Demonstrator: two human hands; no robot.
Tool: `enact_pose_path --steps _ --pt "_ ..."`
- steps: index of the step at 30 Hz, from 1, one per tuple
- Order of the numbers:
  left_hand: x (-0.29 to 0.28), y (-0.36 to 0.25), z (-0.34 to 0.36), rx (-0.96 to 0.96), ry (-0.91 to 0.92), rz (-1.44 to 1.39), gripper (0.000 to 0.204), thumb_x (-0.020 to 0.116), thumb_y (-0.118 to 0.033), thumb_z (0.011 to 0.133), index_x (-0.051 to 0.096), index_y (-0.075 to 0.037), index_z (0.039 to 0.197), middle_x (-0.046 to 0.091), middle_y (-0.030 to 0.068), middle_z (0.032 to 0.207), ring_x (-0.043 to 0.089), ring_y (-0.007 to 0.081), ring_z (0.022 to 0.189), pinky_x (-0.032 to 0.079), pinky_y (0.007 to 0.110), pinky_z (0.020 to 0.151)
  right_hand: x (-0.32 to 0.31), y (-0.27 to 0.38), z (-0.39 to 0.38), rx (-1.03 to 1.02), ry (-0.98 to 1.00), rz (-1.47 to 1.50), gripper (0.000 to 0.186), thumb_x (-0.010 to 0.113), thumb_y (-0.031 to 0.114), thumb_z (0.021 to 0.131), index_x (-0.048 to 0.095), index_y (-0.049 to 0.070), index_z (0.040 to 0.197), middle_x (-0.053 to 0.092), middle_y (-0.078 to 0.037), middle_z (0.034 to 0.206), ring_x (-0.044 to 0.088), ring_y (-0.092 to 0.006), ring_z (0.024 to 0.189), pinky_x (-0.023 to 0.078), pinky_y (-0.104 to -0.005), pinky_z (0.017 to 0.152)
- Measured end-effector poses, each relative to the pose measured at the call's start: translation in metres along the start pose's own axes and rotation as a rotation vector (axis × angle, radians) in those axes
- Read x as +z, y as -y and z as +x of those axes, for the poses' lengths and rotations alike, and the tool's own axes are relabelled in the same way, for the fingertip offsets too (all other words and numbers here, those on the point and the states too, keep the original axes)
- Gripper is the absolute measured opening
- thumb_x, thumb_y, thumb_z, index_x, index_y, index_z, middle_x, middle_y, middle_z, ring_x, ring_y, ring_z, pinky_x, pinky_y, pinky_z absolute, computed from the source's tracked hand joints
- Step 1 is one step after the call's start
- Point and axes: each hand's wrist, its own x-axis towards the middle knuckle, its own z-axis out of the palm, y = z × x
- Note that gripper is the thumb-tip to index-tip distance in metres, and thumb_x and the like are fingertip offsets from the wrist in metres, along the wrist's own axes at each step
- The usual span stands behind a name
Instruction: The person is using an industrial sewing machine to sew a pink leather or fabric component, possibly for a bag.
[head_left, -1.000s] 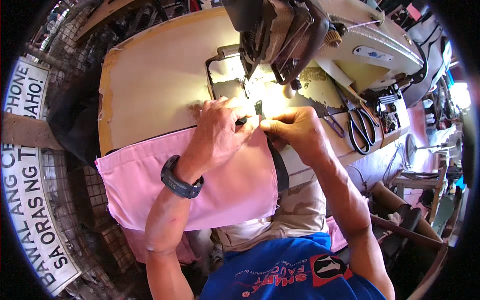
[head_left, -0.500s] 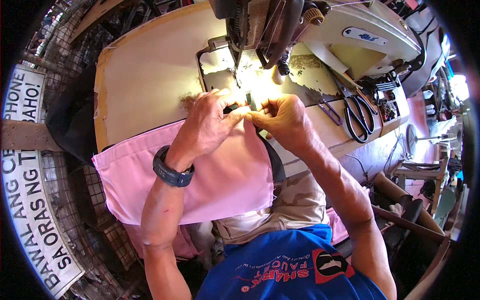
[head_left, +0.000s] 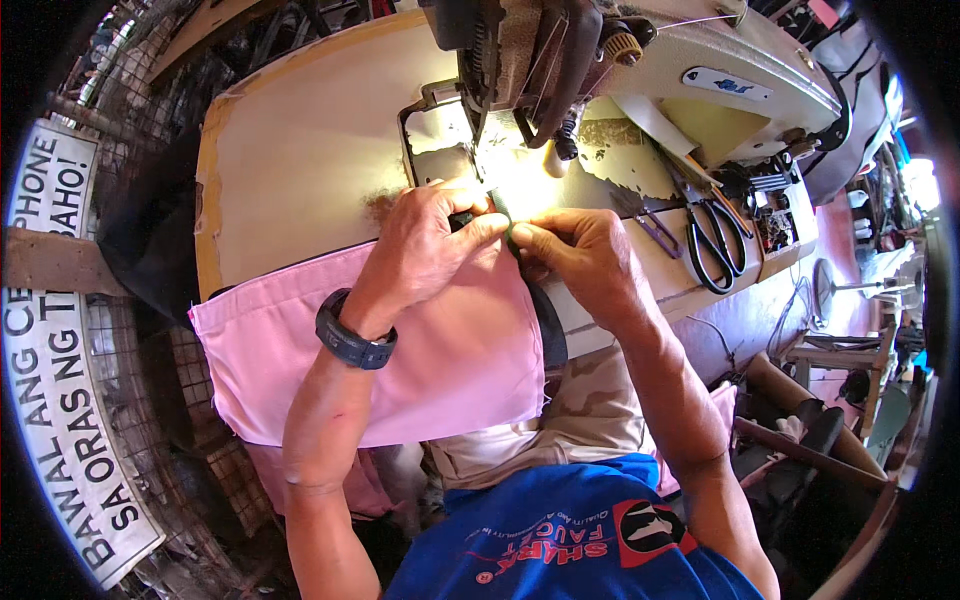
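A person seated at a sewing table (head_left: 300, 150) pinches a dark strip (head_left: 545, 320) against the edge of a pink cloth (head_left: 450, 360), the left hand (head_left: 425, 240) and right hand (head_left: 580, 260) meeting fingertip to fingertip, each clenched on the strip's upper end. The cloth lies over the table's near edge and the lap, at 6 o'clock from the sewing machine (head_left: 560, 50). Black-handled scissors (head_left: 712, 240) rest at 3 o'clock from the right hand; a dark wristwatch (head_left: 352, 340) circles the left wrist.
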Motion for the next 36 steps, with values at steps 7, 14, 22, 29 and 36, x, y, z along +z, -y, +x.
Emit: enact_pose_path --steps 7,14,22,29,36 --pt "-0.001 0.002 -0.001 0.033 0.036 -0.002 0.015 0.068 -0.013 0.089 0.066 0.000 0.084 0.062 0.0075 0.079 0.059 0.0165 0.073 0.047 0.033 0.070 0.001 0.002 0.005 0.055 -0.009 0.069 0.020 0.072 0.017 0.093 0.076 -0.002 0.095 0.069 -0.001 0.072 0.058 -0.0047 0.062 0.048 -0.0229 0.055" --pt "-0.004 0.000 -0.002 -0.060 0.044 -0.009 0.016 0.069 -0.014 0.089 0.067 0.001 0.090 0.062 0.0074 0.079 0.058 0.0156 0.072 0.048 0.031 0.070 0.011 0.003 0.003 -0.012 -0.097 -0.137 0.020 0.071 0.017 0.089 0.074 -0.003 0.087 0.066 -0.002 0.065 0.055 -0.0034 0.059 0.046 -0.0250 0.053" --pt "-0.004 0.000 0.000 -0.128 0.099 -0.053 0.024 0.074 -0.020 0.089 0.069 0.001 0.099 0.067 0.0083 0.086 0.062 0.0138 0.077 0.051 0.031 0.074 0.020 -0.004 0.005 -0.132 -0.184 -0.299 0.019 0.070 0.016 0.085 0.070 -0.003 0.083 0.065 -0.006 0.064 0.055 -0.0046 0.060 0.046 -0.0285 0.055" --pt "0.005 -0.001 0.003 -0.091 -0.081 -0.164 0.037 0.080 -0.022 0.085 0.068 0.001 0.111 0.070 0.0043 0.093 0.062 0.0100 0.083 0.053 0.029 0.078 0.024 -0.003 0.000 -0.145 -0.196 -0.186 0.012 0.070 0.013 0.086 0.072 0.000 0.086 0.068 -0.002 0.068 0.059 -0.0045 0.062 0.048 -0.0247 0.059" --pt "0.006 -0.007 0.002 -0.087 -0.167 -0.187 0.033 0.079 -0.016 0.084 0.068 0.001 0.111 0.070 -0.0007 0.089 0.059 0.0050 0.080 0.052 0.026 0.074 0.025 -0.003 -0.003 -0.079 -0.237 -0.263 0.010 0.074 0.012 0.086 0.072 0.001 0.086 0.068 0.001 0.069 0.057 -0.0020 0.063 0.046 -0.0211 0.058"
